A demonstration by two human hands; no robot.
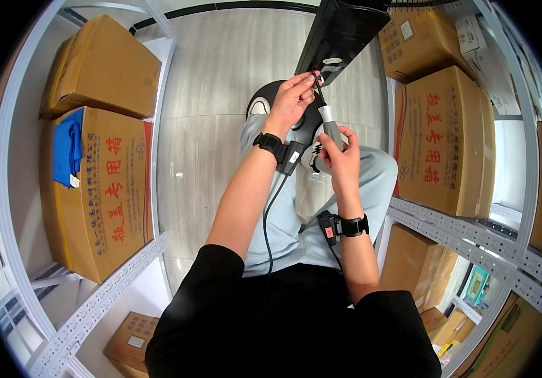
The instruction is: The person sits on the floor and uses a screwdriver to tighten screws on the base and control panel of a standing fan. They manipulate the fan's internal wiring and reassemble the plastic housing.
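Observation:
In my right hand (340,157), closed round its grip, is a grey-handled screwdriver (333,133) with a white collar and a thin dark shaft slanting up and left. My left hand (295,99) is closed too, thumb and fingertips pinched at the far end of that shaft. Both meet at the near lower end of a tall black tower-shaped appliance (343,41), which leans toward me from the top. What exactly the left fingertips hold there is too small to tell. A rounded black base (278,89) lies under and beside my left hand, near my shoes.
White metal shelving (126,271) stands on both sides, loaded with cardboard boxes (110,189) (444,142). A blue cloth (67,148) drapes over a left box. Grey wood-look floor (208,75) runs between the shelves. Black bands with small modules and cables (270,236) are on my wrists.

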